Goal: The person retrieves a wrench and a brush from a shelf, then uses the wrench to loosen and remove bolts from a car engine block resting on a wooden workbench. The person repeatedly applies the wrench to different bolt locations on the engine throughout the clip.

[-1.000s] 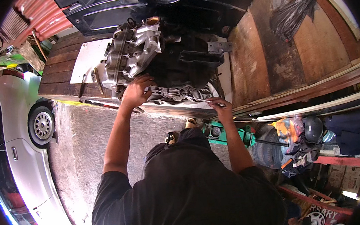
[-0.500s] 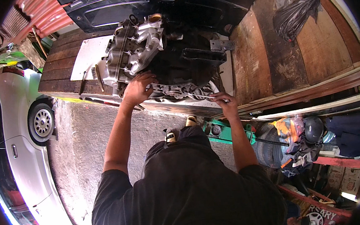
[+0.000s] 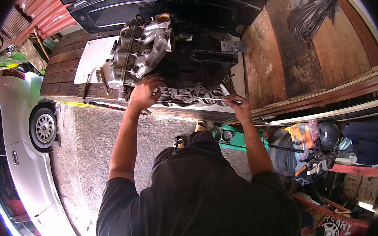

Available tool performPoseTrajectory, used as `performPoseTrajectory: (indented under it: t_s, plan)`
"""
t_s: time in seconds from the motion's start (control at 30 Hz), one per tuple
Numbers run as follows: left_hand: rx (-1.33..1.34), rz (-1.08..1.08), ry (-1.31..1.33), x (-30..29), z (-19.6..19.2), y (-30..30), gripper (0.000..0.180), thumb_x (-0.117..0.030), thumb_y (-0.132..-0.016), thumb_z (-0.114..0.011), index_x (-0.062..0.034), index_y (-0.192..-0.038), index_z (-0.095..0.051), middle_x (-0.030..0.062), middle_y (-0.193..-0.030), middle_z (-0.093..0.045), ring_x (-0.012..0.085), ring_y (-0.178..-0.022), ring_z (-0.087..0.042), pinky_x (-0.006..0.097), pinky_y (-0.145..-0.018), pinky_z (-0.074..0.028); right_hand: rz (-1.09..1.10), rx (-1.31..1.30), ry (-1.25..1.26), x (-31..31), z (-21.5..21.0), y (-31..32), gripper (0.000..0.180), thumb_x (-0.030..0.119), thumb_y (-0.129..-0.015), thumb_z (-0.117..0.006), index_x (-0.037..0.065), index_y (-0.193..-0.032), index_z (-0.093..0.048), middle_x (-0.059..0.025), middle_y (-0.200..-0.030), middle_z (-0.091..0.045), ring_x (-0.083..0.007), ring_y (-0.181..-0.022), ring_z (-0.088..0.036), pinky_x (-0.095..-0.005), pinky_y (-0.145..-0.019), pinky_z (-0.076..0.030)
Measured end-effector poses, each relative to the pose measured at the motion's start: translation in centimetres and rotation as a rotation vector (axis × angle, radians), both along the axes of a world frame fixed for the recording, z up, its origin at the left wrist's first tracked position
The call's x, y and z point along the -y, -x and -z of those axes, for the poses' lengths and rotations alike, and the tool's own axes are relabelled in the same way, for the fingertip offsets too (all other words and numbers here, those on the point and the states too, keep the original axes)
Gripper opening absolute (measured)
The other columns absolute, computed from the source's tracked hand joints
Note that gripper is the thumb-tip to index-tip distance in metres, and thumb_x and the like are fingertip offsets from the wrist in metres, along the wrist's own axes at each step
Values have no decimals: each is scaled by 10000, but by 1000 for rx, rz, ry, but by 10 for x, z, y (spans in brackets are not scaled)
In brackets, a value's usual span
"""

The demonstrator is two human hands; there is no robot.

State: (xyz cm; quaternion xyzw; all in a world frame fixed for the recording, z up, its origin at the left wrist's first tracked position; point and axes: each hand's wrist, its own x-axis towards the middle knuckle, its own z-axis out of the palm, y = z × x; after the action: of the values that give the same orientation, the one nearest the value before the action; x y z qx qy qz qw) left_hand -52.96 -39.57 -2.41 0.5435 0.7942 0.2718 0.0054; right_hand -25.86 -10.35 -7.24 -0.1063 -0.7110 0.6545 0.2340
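A car engine (image 3: 148, 46) with a silver aluminium top and a dark, greasy block lies on the bench. My left hand (image 3: 145, 94) rests against its near left side, fingers stretched over the metal and thumb apart. In my right hand (image 3: 240, 107), at the engine's near right corner, the fingers are closed around the end of a slim silver rod-like tool (image 3: 209, 99). That tool points left along the engine's near face. Its far tip meets the grey metal parts there, and its exact shape is too small to tell.
A wire brush (image 3: 104, 81) and a thin dark tool (image 3: 87, 85) lie left of the engine beside a white board (image 3: 91, 59). A green floor jack (image 3: 232, 137) stands below the bench. A silver car (image 3: 23, 157) is at the left; a black plastic bag (image 3: 313, 17) lies far right.
My right hand has shifted slightly down and right, and the tool in it has tilted a little flatter. My left hand stays where it was.
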Motion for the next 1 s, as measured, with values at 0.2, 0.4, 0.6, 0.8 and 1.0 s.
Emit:
performPoseTrajectory:
  t_s: [0.2, 0.4, 0.6, 0.8, 1.0]
  plan:
    - [-22, 3, -10, 2, 5, 2, 329, -112, -741, -633, -86, -1065, -685, 115, -1251, -619, 312, -1273, -496, 420, -1071, -399, -127, 209, -345, -4, -56, 32, 75, -48, -775, -683, -27, -846, -681, -119, -899, -719, -195, -887, -684, -319, -788, -529]
    - [-11, -4, -17, 0, 4, 1, 324, -114, -743, -640, -85, -1062, -684, 115, -1242, -623, 310, -1261, -506, 417, -1063, -408, -376, 301, -759, 21, -118, 101, 85, 62, -776, -675, 29, -852, -693, -155, -823, -694, -309, -804, -682, -377, -716, -523]
    - [19, 4, -29, 2, 7, 3, 313, -106, -751, -642, -91, -1062, -678, 111, -1243, -621, 314, -1266, -498, 426, -1065, -402, -524, 496, -1155, 75, -142, 145, 137, 159, -793, -660, 43, -858, -694, -189, -785, -674, -358, -771, -669, -444, -695, -526]
    - [25, -4, -16, 2, 8, 3, 311, -99, -752, -648, -97, -1062, -675, 102, -1248, -619, 307, -1278, -489, 421, -1070, -398, -518, 336, -931, 42, -127, 125, 154, 150, -837, -653, 17, -893, -706, -166, -712, -670, -298, -684, -675, -382, -620, -511]
    - [10, -11, -14, -1, 6, 0, 311, -89, -752, -633, -94, -1060, -678, 100, -1250, -618, 302, -1283, -486, 422, -1074, -395, -205, 401, 134, -21, -102, 32, 103, 61, -867, -644, -31, -876, -690, -123, -738, -672, -186, -647, -647, -315, -576, -518]
